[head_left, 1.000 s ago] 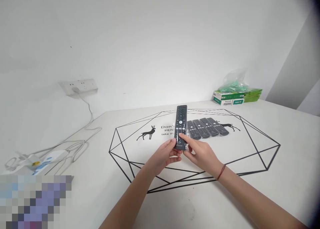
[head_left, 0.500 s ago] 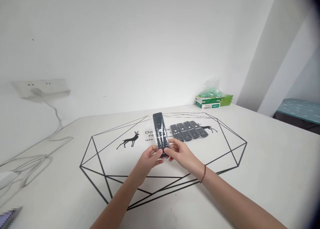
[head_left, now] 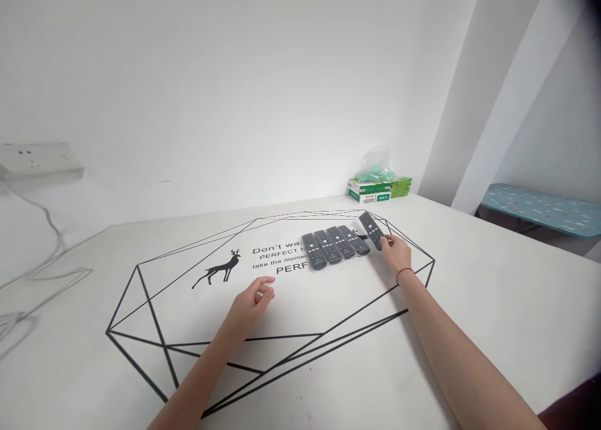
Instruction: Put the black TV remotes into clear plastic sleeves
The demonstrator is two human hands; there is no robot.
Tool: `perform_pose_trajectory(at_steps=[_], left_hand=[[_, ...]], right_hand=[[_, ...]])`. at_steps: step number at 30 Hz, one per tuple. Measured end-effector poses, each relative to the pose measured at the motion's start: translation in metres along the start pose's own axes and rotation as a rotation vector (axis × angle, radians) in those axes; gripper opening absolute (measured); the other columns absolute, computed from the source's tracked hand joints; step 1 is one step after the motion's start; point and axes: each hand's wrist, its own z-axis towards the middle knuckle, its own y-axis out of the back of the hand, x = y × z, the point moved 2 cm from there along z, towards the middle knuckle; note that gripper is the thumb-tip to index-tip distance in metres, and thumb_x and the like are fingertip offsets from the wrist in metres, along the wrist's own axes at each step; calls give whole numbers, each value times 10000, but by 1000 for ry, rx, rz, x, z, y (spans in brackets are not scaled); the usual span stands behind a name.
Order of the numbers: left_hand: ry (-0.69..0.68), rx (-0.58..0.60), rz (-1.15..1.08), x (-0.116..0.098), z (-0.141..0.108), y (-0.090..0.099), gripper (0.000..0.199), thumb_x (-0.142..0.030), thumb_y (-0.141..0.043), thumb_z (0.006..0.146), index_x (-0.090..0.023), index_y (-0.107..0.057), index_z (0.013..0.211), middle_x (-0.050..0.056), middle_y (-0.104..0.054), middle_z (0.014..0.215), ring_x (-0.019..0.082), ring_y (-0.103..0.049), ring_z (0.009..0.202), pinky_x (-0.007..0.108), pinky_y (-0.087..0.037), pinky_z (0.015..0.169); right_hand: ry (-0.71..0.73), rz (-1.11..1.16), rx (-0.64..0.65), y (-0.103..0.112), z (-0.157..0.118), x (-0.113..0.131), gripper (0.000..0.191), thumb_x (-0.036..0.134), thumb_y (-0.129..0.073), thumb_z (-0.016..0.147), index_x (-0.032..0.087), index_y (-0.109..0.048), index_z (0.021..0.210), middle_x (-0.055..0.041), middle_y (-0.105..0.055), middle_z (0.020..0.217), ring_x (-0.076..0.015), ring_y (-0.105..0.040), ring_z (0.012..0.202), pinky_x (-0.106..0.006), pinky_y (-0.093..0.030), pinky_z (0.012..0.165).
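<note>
Several black remote controls (head_left: 333,245) in clear wrapping lie side by side on the white table (head_left: 291,386). To the right of this row, my right hand (head_left: 395,253) grips the lower end of another wrapped remote (head_left: 370,228), which is tilted with its top toward the wall. My left hand (head_left: 254,300) is over the printed design, left of and nearer than the row, with its fingers loosely curled and apart and nothing in them.
Green and white boxes (head_left: 369,190) with a clear and green plastic bag (head_left: 375,169) on top stand at the back by the wall. A socket strip (head_left: 42,159) and cables (head_left: 44,273) are at the left. A blue patterned surface (head_left: 539,206) is at the far right.
My right hand has carried the remote from in front of me to the right side of the row. My left hand has let go of it and moved left. The view has turned right.
</note>
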Motion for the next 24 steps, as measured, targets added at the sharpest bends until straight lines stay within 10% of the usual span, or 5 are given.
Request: perform_pose_trajectory(at_steps=[8,18,24], left_hand=[[-31,55,-9,-3,-2,-3,328,-449,-417,795,-221,-587,960,-27,-477,637,148,-478,638,258,-383,623],[-134,137,148,-8,-7,-5,327,-411,-390,822,-222,-625,947,-9,-553,694,145,-455,600,268,-358,612],[-211,168,184,-11,-10,-6,318,-383,-384,832,-229,-634,955,28,-592,847,177,-527,736,292,-396,716]], right_hand=[[59,-159,102,-26,5,-6,430,360,-348,859,130,-711,849,-167,-661,920,-263,-559,906,-343,-375,775],[248,-170,-116,-15,-11,27,348,260,-390,818,110,-640,1008,-159,-587,1068,-269,-477,997,-363,-342,838],[575,-88,297,-13,-59,86,244,147,-372,765,180,-587,653,-33,-602,652,-158,-500,615,-258,-336,613]])
